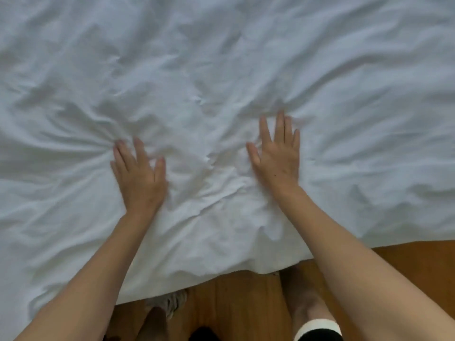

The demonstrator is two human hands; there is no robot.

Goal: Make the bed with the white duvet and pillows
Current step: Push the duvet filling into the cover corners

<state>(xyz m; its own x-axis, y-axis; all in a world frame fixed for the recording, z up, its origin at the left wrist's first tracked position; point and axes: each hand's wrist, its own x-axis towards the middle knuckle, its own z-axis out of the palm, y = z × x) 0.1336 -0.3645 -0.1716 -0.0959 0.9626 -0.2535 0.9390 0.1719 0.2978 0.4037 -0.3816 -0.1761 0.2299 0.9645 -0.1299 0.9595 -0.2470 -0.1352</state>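
Left hand [139, 179] and right hand [277, 153] flat, fingers spread on white duvet [221, 70]; uneven pressing likely bunches wrinkles or drags the edge floorward.

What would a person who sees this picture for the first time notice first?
First, the two bare hands: the left hand and right hand press flat, fingers spread, on the wrinkled white duvet that fills most of the view. Below its hanging edge, a wooden floor shows at the bottom.

Soft even daylight, faint crease shadows, slight motion blur, wide-angle edge bending
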